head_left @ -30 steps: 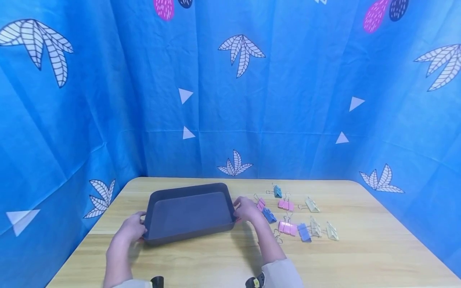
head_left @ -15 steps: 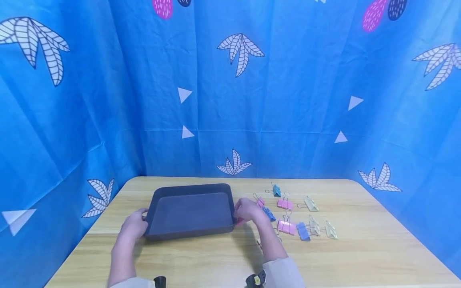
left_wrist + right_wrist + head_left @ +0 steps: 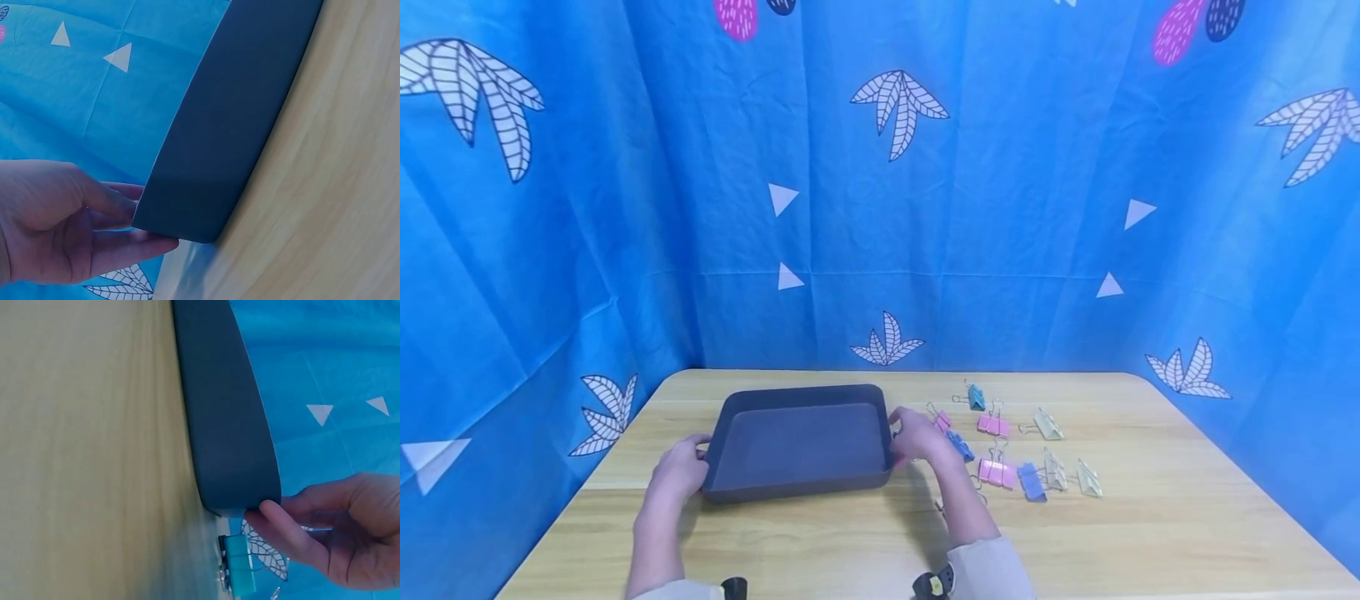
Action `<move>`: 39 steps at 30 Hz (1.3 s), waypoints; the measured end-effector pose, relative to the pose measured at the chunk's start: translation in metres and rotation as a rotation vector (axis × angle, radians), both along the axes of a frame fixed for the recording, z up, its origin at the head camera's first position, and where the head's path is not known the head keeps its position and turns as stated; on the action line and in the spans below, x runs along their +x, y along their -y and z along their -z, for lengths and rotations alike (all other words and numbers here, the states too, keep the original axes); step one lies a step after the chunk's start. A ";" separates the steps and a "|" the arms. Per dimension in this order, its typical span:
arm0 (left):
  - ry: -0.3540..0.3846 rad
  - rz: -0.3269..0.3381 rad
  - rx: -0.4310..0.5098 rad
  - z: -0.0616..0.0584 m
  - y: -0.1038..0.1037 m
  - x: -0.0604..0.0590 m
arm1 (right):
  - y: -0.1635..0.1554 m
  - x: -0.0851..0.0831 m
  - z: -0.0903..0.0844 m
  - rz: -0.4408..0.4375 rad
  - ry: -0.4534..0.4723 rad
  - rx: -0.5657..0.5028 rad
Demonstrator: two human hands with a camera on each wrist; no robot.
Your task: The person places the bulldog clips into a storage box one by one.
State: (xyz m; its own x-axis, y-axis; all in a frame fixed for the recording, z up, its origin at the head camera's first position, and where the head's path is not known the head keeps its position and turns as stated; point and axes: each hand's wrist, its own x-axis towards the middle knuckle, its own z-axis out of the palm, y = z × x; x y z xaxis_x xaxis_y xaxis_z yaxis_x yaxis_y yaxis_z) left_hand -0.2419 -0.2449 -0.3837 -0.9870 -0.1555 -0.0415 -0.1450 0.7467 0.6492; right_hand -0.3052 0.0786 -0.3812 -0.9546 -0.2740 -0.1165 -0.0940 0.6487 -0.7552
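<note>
A dark grey rectangular tray [image 3: 805,442] with low walls sits on the left half of the table, bare inside. At its left end my left hand [image 3: 679,471] holds the short wall; in the left wrist view the fingers of this hand [image 3: 69,225] meet the tray's end [image 3: 194,187] near the rim. My right hand [image 3: 917,437] grips the opposite end. The right wrist view has a fingertip of that hand [image 3: 337,531] on the tray's corner [image 3: 234,469]. Some fingers of both hands are hidden behind the walls.
Right of the tray lie several binder clips, including a teal clip [image 3: 976,397], a pink clip [image 3: 997,473], a blue clip [image 3: 1032,482] and a pale clip [image 3: 1089,479]. One pink and one blue clip [image 3: 959,446] lie close beside my right hand. A blue patterned curtain [image 3: 880,208] surrounds the wooden table [image 3: 1150,533].
The tray has shifted slightly to the right and its left end has turned a little. My left hand moved right along with it; the right hand stays at the other end.
</note>
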 end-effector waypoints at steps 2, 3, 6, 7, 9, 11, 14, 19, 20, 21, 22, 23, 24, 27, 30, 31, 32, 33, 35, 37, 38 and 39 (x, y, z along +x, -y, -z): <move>-0.001 -0.001 0.009 0.000 -0.002 0.000 | -0.002 0.002 -0.002 -0.011 0.008 0.005; 0.001 -0.002 0.013 0.000 -0.003 0.000 | -0.003 0.003 -0.004 -0.017 0.014 0.011; 0.011 -0.006 0.032 0.001 -0.005 0.000 | -0.006 0.005 -0.006 -0.027 0.044 0.021; 0.015 -0.008 0.034 0.001 -0.005 0.000 | -0.006 0.005 -0.006 -0.029 0.051 0.022; 0.019 -0.013 0.030 0.001 -0.006 0.000 | -0.007 0.005 -0.006 -0.035 0.061 0.018; 0.021 -0.016 0.022 0.002 -0.006 0.000 | -0.007 0.004 -0.005 -0.032 0.064 0.009; 0.019 -0.020 0.012 0.002 -0.006 0.000 | -0.006 0.003 -0.004 -0.030 0.056 0.008; 0.020 -0.024 0.029 0.002 -0.007 0.000 | -0.005 0.002 -0.003 -0.026 0.034 0.027; 0.022 -0.024 0.036 0.002 -0.007 0.000 | -0.006 0.002 -0.003 -0.024 0.034 0.028; 0.022 -0.024 0.039 0.001 -0.007 0.000 | -0.006 0.002 -0.003 -0.023 0.037 0.029; 0.022 -0.023 0.040 0.001 -0.007 0.000 | -0.006 0.002 -0.003 -0.022 0.039 0.030; 0.024 -0.022 0.042 0.001 -0.008 0.000 | -0.006 0.002 -0.003 -0.020 0.043 0.030; 0.024 -0.020 0.043 0.001 -0.008 0.000 | -0.007 0.002 -0.003 -0.018 0.047 0.031; 0.013 -0.010 0.029 0.002 -0.008 0.000 | -0.007 0.003 -0.003 -0.015 0.057 0.037; 0.002 0.002 0.020 0.003 -0.007 -0.001 | -0.009 0.004 -0.004 -0.021 0.057 0.043; 0.001 0.005 0.015 0.003 -0.007 -0.001 | -0.009 0.004 -0.005 -0.023 0.058 0.046; 0.003 0.006 0.018 0.003 -0.007 -0.001 | -0.009 0.004 -0.005 -0.026 0.058 0.046; 0.003 0.009 0.018 0.004 -0.007 -0.002 | -0.010 0.004 -0.005 -0.027 0.059 0.046; 0.002 0.012 0.023 0.005 -0.006 -0.002 | -0.011 0.004 -0.006 -0.025 0.064 0.045; 0.001 0.013 0.034 0.006 -0.005 -0.002 | -0.012 0.005 -0.007 -0.025 0.067 0.045; 0.001 0.011 0.042 0.006 -0.005 -0.002 | -0.012 0.005 -0.007 -0.026 0.067 0.042; 0.001 0.009 0.045 0.007 -0.005 -0.002 | -0.012 0.005 -0.007 -0.028 0.067 0.041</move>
